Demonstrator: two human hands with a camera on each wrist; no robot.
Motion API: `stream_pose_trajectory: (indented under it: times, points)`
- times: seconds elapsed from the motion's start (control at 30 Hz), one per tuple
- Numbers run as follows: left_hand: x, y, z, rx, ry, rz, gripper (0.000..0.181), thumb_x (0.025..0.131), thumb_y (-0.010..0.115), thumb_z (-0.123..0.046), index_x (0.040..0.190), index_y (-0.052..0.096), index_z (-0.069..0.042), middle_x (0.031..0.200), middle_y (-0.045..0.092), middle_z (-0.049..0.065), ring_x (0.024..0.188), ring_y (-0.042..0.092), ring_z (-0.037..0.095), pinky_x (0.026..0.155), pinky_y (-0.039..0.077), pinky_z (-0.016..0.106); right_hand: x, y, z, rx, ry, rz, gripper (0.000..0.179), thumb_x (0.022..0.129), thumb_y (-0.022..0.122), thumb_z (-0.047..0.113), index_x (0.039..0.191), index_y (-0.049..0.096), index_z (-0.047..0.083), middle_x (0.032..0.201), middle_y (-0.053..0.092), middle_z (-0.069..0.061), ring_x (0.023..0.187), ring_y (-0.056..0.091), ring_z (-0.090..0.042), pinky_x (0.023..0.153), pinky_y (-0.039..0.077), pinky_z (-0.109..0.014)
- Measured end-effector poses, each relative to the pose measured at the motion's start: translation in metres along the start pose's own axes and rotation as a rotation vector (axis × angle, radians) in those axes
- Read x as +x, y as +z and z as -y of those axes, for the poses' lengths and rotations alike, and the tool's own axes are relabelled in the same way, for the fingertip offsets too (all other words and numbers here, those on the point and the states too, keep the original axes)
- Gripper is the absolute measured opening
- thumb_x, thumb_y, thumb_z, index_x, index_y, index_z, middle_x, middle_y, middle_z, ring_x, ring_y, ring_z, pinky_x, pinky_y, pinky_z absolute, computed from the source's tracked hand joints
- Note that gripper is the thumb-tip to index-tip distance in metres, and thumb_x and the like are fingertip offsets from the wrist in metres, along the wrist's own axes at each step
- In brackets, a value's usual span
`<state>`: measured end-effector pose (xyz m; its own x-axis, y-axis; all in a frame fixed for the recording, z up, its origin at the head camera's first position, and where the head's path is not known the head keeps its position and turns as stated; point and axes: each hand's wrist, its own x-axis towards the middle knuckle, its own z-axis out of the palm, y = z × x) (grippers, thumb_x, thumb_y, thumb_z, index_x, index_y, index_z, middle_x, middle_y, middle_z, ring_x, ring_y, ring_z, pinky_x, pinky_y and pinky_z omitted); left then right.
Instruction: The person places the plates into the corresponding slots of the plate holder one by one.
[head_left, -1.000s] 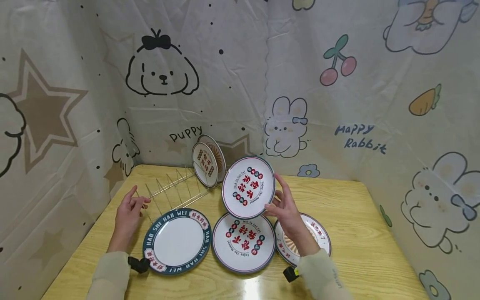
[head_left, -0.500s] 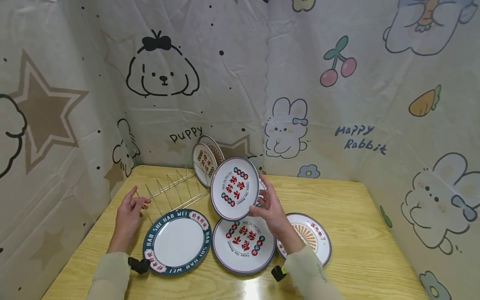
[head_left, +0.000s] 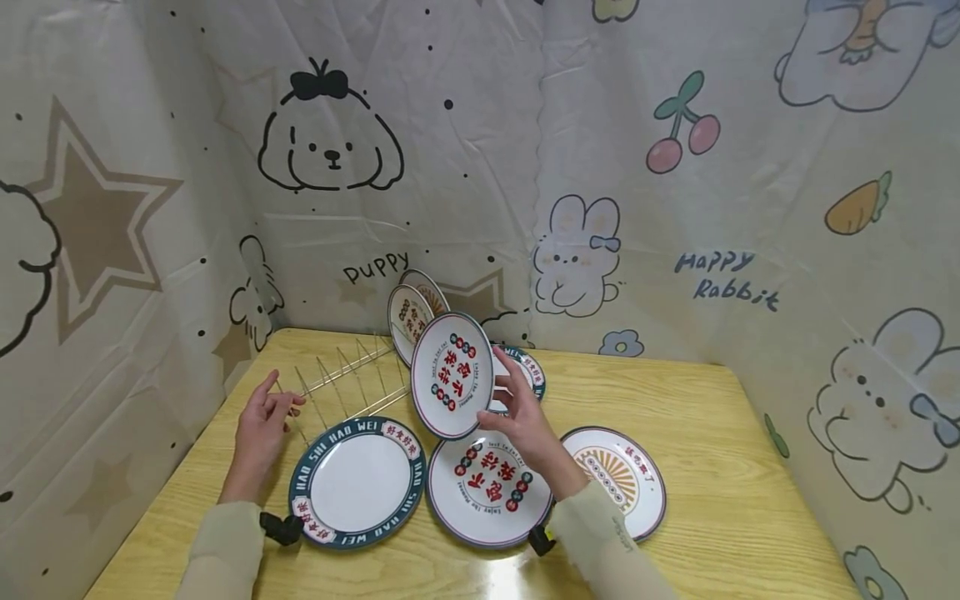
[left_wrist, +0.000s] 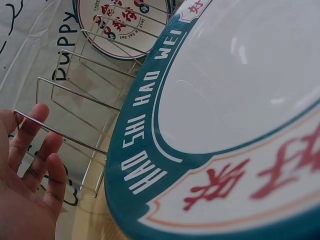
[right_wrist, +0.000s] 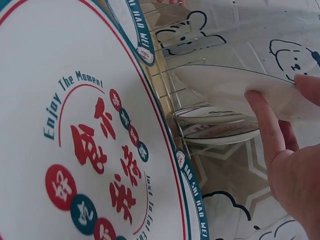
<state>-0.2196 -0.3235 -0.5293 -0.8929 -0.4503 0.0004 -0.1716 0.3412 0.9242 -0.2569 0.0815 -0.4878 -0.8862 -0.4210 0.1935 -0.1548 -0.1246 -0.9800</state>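
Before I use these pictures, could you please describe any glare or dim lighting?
Head view: bright glare on the table; left wrist: dimmer, with pale reflections on the teal-rimmed plate; right wrist: also dim, the held plate greyish.

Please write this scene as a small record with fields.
Right hand: holds a tilted round white plate with red characters
Left hand: at the end of a metal wire rack; grip unclear
In rack: two round white printed plates, standing
Front of wooden table, from left: round teal-rimmed white plate; white plate with red print; white plate with orange rays
Behind held plate: second teal-rimmed plate, partly hidden
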Motion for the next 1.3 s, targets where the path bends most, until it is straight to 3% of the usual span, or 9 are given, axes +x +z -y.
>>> stream_pose_trajectory:
  times: [0.23, 0.43, 0.63, 0.83, 0.97, 1.3]
  points:
    - [-0.002, 0.000, -0.002, 0.000, -0.003, 0.005, 0.060, 0.112, 0.039, -0.043, 0.167, 0.019, -0.030, 0.130, 0.067, 0.011, 0.099, 0.057, 0.003, 0.079, 0.047, 0.016, 0.009, 0.009, 0.001, -0.054, 0.028, 0.020, 0.103, 0.089, 0.071, -0.009, 0.164, 0.021, 0.042, 0.146, 0.046, -0.020, 0.132, 0.053, -0.037, 0.095, 0.058, -0.044]
    - [-0.002, 0.000, -0.002, -0.002, -0.009, 0.001, 0.060, 0.112, 0.040, -0.042, 0.167, 0.020, -0.028, 0.122, 0.070, 0.002, 0.098, 0.058, 0.004, 0.079, 0.048, 0.018, 0.019, 0.016, 0.000, -0.104, 0.020, 0.035, 0.100, 0.090, 0.070, -0.008, 0.165, 0.021, 0.037, 0.149, 0.043, -0.020, 0.136, 0.051, -0.038, 0.098, 0.056, -0.047]
    - [0.000, 0.000, -0.002, 0.002, 0.009, 0.019, 0.062, 0.112, 0.040, -0.044, 0.167, 0.018, -0.028, 0.122, 0.069, 0.003, 0.101, 0.058, 0.006, 0.080, 0.048, 0.018, 0.028, 0.019, -0.003, -0.144, 0.017, 0.016, 0.098, 0.091, 0.069, -0.010, 0.162, 0.027, 0.044, 0.150, 0.041, -0.018, 0.137, 0.051, -0.036, 0.098, 0.056, -0.047]
    - [0.000, 0.000, -0.001, -0.011, -0.019, 0.010, 0.062, 0.111, 0.040, -0.045, 0.167, 0.019, -0.029, 0.115, 0.069, -0.007, 0.100, 0.058, 0.006, 0.080, 0.048, 0.019, 0.038, 0.024, -0.004, -0.182, -0.015, 0.043, 0.097, 0.090, 0.068, -0.012, 0.162, 0.030, 0.041, 0.147, 0.044, -0.017, 0.135, 0.053, -0.036, 0.095, 0.058, -0.045]
    - [-0.001, 0.001, -0.001, -0.004, -0.013, 0.015, 0.062, 0.111, 0.040, -0.045, 0.167, 0.018, -0.028, 0.115, 0.069, -0.007, 0.100, 0.058, 0.006, 0.079, 0.048, 0.018, 0.042, 0.029, -0.005, -0.228, -0.033, 0.054, 0.093, 0.091, 0.067, -0.011, 0.163, 0.030, 0.036, 0.150, 0.045, -0.018, 0.136, 0.051, -0.039, 0.098, 0.056, -0.048]
    - [-0.001, 0.000, -0.002, 0.004, -0.003, 0.017, 0.063, 0.111, 0.040, -0.045, 0.167, 0.018, -0.028, 0.116, 0.069, -0.007, 0.098, 0.058, 0.003, 0.078, 0.048, 0.018, 0.046, 0.036, -0.010, -0.285, -0.026, 0.064, 0.092, 0.092, 0.067, -0.007, 0.162, 0.030, 0.041, 0.153, 0.040, -0.012, 0.137, 0.049, -0.036, 0.099, 0.054, -0.052]
